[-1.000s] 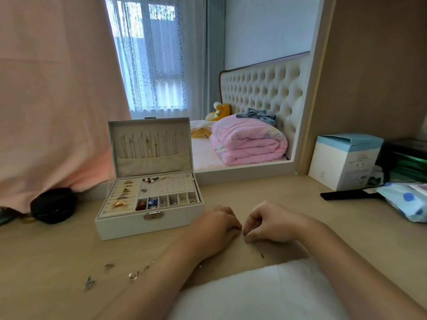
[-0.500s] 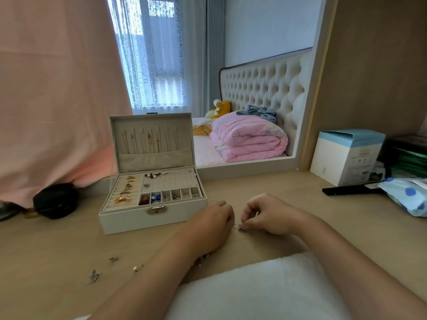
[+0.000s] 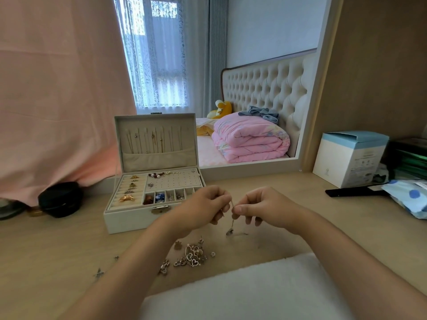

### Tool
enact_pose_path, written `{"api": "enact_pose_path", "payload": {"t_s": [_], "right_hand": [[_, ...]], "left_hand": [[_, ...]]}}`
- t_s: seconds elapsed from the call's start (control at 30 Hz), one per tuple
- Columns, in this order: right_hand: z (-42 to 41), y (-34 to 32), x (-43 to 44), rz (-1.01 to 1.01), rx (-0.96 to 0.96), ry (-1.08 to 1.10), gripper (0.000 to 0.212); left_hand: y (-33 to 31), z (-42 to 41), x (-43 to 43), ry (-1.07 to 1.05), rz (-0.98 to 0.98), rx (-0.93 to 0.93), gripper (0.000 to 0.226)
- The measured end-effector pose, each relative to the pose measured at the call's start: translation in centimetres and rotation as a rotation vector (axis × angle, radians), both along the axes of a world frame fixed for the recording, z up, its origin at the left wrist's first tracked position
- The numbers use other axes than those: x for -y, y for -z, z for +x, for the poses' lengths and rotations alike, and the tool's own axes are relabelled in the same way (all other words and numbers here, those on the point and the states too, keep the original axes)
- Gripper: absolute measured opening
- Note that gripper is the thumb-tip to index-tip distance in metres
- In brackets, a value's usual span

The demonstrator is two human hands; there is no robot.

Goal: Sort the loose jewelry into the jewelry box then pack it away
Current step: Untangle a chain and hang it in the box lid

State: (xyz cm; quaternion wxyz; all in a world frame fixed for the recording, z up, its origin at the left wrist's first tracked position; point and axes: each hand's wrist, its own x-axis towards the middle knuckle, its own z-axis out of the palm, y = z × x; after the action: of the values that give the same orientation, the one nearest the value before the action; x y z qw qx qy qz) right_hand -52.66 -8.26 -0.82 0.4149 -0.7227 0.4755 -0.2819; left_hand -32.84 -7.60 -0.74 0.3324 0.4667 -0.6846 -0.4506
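Desk (image 3: pixel 300 211) of pale wood across the whole width, bounded behind by a mirror frame (image 3: pixel 249 168) and a hanging pink cloth (image 3: pixel 57 88), with the near edge covered by a white pad (image 3: pixel 242 292). Open room: bare wood right of the hands, up to a blue-and-white carton (image 3: pixel 346 162) and a black handle (image 3: pixel 351 192); more bare wood at the left front, short of a black pouch (image 3: pixel 60 199). Jewelry box (image 3: pixel 129 221) left of centre, lid upright, trays partly filled, front wall just beside the left hand (image 3: pixel 203 209). Left hand and right hand (image 3: pixel 268 209) raised over the desk, close together, fingers curled, thumb and forefinger of each pinching a thin dangling piece (image 3: pixel 233 221); lower end at or just above the wood, cannot tell which. Loose jewelry (image 3: pixel 191 255) heaped on the desk below the left wrist, a few strays (image 3: pixel 99 272) farther left. Against half a second ago: hands lifted off the wood, piece now hanging free, heap no longer hidden by the forearm.
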Motion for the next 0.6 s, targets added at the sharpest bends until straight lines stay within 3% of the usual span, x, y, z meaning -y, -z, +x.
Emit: {"api": "enact_pose_path", "payload": {"t_s": [0.1, 0.23, 0.4, 0.6], "right_hand": [[0.2, -0.4, 0.0, 0.0, 0.026, -0.016, 0.015], [0.9, -0.7, 0.2, -0.019, 0.085, -0.03, 0.011], [2.2, -0.7, 0.5, -0.04, 0.107, -0.048, 0.012], [4.2, -1.4, 1.2, -0.039, 0.129, -0.066, 0.015]], "left_hand": [[-1.0, 1.0, -0.2, 0.054, 0.137, -0.041, 0.015], [-2.1, 2.5, -0.3, 0.131, 0.154, 0.082, 0.029], [-3.0, 3.9, -0.4, 0.149, 0.021, 0.28, 0.02], [-3.9, 4.9, 0.2, -0.026, -0.18, 0.531, 0.017]]}}
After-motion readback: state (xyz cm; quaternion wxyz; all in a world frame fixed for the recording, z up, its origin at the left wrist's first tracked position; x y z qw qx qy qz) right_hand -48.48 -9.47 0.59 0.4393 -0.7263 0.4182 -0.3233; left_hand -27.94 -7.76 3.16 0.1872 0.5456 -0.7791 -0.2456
